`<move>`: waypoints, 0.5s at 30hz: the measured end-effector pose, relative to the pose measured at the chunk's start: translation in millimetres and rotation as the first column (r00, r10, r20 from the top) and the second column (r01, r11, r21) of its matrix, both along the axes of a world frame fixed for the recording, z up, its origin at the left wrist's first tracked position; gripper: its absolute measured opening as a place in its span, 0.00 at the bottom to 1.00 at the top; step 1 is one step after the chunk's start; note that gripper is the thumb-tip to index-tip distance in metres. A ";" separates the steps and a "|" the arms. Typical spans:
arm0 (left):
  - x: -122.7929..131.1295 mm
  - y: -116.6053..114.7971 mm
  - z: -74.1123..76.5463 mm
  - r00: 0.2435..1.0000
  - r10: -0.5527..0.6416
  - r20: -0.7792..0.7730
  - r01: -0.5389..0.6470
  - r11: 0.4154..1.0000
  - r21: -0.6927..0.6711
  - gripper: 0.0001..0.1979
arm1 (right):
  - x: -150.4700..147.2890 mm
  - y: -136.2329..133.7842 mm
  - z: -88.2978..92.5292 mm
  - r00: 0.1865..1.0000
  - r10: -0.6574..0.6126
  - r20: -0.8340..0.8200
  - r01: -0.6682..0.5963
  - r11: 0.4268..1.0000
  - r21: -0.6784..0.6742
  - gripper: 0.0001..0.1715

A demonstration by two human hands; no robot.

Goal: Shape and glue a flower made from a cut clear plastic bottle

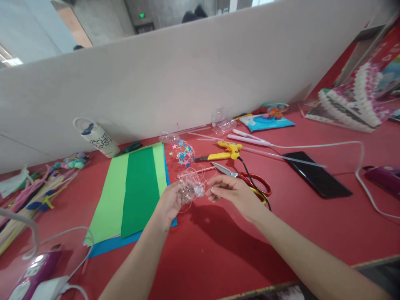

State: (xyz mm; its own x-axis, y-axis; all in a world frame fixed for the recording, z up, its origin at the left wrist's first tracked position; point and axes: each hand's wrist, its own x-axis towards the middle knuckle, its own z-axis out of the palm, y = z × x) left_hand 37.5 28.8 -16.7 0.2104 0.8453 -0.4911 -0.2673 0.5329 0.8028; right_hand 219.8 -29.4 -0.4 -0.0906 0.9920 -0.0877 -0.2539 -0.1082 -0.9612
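Observation:
My left hand [175, 198] is closed around a bundle of clear, curly plastic strands [192, 183] with a whitish tuft at its near end. A pinkish twisted stem [204, 170] sticks out of the bundle to the right. Just right of the tuft, my right hand [229, 191] has its fingers curled in and the thumb close to them; whatever is between them is too small to tell. Past the bundle lies a clear plastic piece with colourful stars [183, 152]. Beyond the right hand are red-handled scissors [256, 182] and a yellow hot glue gun [230, 148].
Green paper sheets [140, 191] lie at left, near a white bottle [98, 139]. A yellow cutter knife [218, 156], clear glue sticks [275, 152], a pink corded tool [250, 139], a black phone [317, 175] and a blue packet [265, 123] lie right. A white partition [187, 79] stands behind.

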 end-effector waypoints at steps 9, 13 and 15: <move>11.9 -4.8 8.1 0.989 0.136 -0.064 -0.125 0.982 0.144 0.05 | -8.9 3.7 -7.5 0.980 0.011 -0.198 -0.055 0.974 -0.219 0.12; 13.6 -7.2 8.9 0.980 0.182 -0.084 -0.162 0.966 0.200 0.06 | -12.2 5.0 -12.3 0.970 -0.010 -0.241 -0.055 0.963 -0.265 0.13; 13.6 -7.8 7.9 0.975 0.203 -0.087 -0.179 0.958 0.225 0.06 | -13.6 5.6 -13.3 0.967 -0.027 -0.252 -0.049 0.956 -0.289 0.13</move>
State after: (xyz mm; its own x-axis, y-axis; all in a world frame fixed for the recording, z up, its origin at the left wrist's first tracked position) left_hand 51.1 21.0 -8.8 -0.0099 0.9523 -0.3051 -0.2525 0.2928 0.9222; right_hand 206.2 -23.8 -13.7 -0.1581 0.9251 -0.3453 -0.4790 -0.3776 -0.7924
